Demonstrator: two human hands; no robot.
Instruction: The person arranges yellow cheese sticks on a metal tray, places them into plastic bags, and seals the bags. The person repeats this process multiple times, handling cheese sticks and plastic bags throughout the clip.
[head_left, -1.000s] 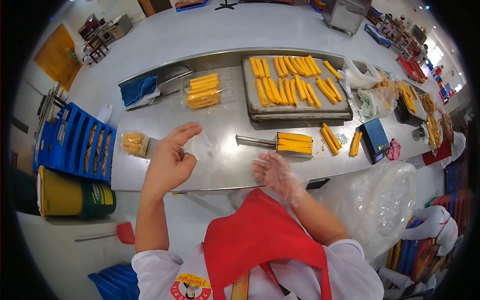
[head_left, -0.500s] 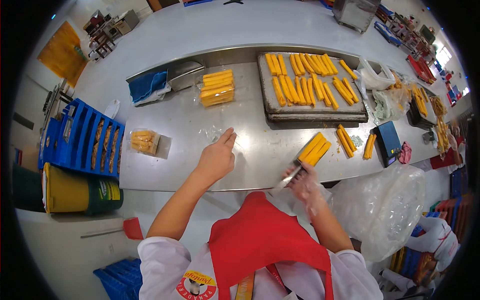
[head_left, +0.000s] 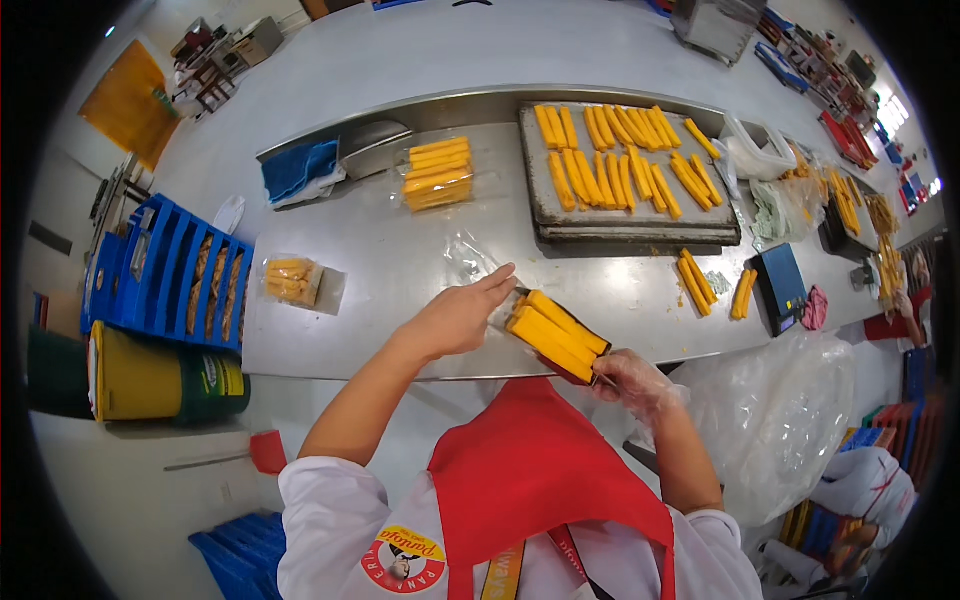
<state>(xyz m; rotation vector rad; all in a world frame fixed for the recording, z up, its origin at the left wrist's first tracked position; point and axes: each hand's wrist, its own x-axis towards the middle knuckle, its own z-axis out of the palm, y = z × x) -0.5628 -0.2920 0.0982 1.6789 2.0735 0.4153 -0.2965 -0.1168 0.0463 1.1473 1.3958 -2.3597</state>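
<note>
My gloved right hand [head_left: 642, 386] is closed on the near right end of a dark metal scoop [head_left: 577, 376]. Several yellow bread sticks [head_left: 553, 336] lie side by side in it, slanting toward my left hand. The bare left hand [head_left: 462, 318] is at the scoop's far left end, fingers pressed together on a clear plastic bag [head_left: 470, 258]. Part of the bag spreads over the table beyond the fingers; my left thumb is hidden. A filled clear pack of yellow sticks [head_left: 437, 175] lies farther back, and a smaller pack [head_left: 290, 280] is at the left.
A baking tray [head_left: 640, 225] with rows of yellow sticks sits at the back right of the steel table [head_left: 390, 330]. Loose sticks [head_left: 697, 283], a blue scale [head_left: 778, 285] and a pink cloth [head_left: 815, 308] are at the right. A large clear plastic bag [head_left: 770, 420] hangs at the front edge.
The right hand has swung the loaded scoop left and turned it toward the left hand. My left hand moved right, and the clear bag has lifted and shifted right with it.
</note>
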